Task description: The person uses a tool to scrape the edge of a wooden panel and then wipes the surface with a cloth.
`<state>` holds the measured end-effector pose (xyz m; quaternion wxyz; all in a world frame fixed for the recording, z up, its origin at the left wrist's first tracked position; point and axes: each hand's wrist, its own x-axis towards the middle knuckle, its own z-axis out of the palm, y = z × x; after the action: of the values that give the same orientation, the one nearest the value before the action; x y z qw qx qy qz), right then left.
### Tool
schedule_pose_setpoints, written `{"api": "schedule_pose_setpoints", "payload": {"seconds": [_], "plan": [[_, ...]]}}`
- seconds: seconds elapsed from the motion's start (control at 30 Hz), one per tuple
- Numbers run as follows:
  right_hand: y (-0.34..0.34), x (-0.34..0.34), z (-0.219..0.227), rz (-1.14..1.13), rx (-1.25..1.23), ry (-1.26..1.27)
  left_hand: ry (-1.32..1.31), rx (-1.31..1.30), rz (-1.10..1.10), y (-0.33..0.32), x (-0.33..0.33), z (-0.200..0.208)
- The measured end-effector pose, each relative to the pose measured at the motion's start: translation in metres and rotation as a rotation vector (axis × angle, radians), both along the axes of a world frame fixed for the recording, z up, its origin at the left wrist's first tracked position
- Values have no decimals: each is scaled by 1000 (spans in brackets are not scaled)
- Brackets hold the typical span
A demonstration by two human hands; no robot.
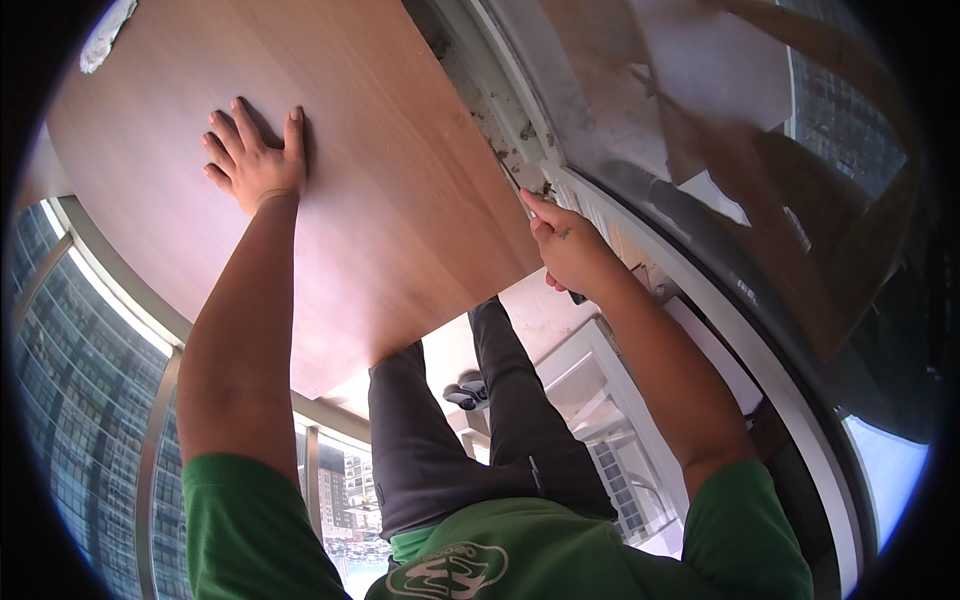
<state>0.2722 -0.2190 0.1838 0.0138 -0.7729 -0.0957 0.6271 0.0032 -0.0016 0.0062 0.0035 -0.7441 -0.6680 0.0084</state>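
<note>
Head, left hand (258,165): ten o'clock, splayed on brown panel (390,210)!
Right hand (568,245): two o'clock, gripping dark-ended tool (578,297)!
Shirt logo (448,573): pale, six o'clock!

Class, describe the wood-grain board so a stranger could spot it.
Start at the green shirt along the bottom, then follow the left forearm up to the left hand, fingers spread. It rests on the board: a broad brown sheet, its wood grain unlike the pale frame on the right.

Your left hand (258,165) lies spread on the wood-grain bench (390,200); your right hand (572,245) grips a dark-handled tool (577,297) near the debris-littered sill (505,125).
</note>
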Motion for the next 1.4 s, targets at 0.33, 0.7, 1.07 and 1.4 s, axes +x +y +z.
{"api": "schedule_pose_setpoints", "payload": {"seconds": [0.33, 0.7, 1.07, 1.4], "plan": [[-5, 2, 3, 36, -29, 11, -33, -13, -2, 2, 3, -1], [16, 11, 1, 123, -20, 34, -21, -31, 2, 2, 3, 2], [-4, 27, -8, 102, -168, 130, -31, -39, 3, -1, 6, 7], [78, 11, -8, 137, 150, 12, -41, -41, -6, 0, 6, 7]]}}
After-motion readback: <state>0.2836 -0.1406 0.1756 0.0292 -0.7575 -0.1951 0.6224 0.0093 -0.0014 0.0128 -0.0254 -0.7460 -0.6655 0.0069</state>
